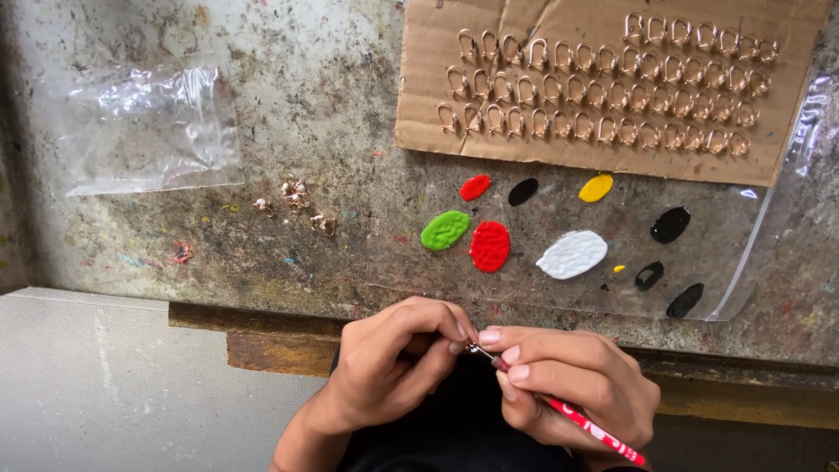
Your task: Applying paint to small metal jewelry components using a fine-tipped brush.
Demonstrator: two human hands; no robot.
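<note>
My left hand point(393, 363) pinches a tiny metal piece point(474, 349) between thumb and forefinger, just below the bench's front edge. My right hand point(572, 385) grips a thin red-handled brush point(594, 428), its tip touching that piece. Blobs of paint lie on a clear plastic sheet point(743, 253) ahead of my hands: green point(445, 230), red point(489, 246), white point(572, 254), yellow point(596, 187) and several black ones point(669, 225). A cardboard sheet point(419, 79) at the back holds rows of small gold-coloured rings point(603, 87).
A few loose gold-coloured rings point(295, 197) lie on the stained bench at left of the paint. A crumpled clear plastic bag point(144, 127) rests at the far left. A grey mat point(96, 385) covers the lower left, below the bench edge.
</note>
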